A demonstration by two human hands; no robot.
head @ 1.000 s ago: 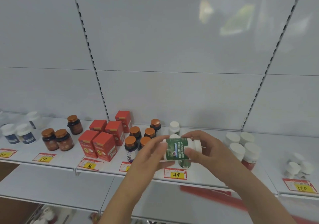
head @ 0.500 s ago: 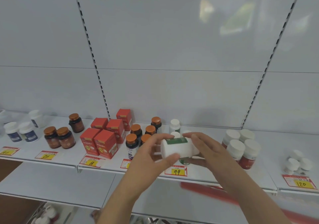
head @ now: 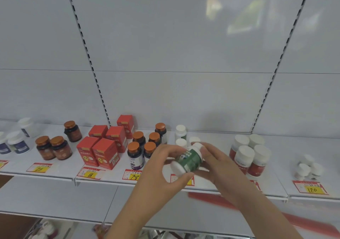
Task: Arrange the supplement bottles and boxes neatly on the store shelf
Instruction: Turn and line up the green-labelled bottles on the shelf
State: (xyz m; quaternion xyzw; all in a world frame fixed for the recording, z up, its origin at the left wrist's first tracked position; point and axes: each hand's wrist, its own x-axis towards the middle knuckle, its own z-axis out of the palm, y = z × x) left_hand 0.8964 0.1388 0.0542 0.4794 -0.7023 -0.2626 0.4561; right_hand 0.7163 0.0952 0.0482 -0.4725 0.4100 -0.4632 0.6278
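Note:
A white bottle with a green label [head: 187,159] lies tilted between both hands, just above the front of the white shelf [head: 207,183]. My left hand [head: 161,168] grips its lower end with thumb and curled fingers. My right hand [head: 217,163] holds its capped end from the right. Behind it stand white-capped bottles [head: 180,132]. To the left are dark bottles with orange caps [head: 139,146] and several red boxes [head: 104,152].
Red-labelled white-capped bottles [head: 248,157] stand at the right, small white bottles [head: 309,167] further right. Brown jars [head: 53,147] and blue-labelled white bottles [head: 16,143] sit at the left. Price tags [head: 90,173] line the shelf edge. A lower shelf [head: 55,196] lies below.
The bottle has been turned in both hands, from lying level to tilted, with its green label facing me again. The view has shifted slightly.

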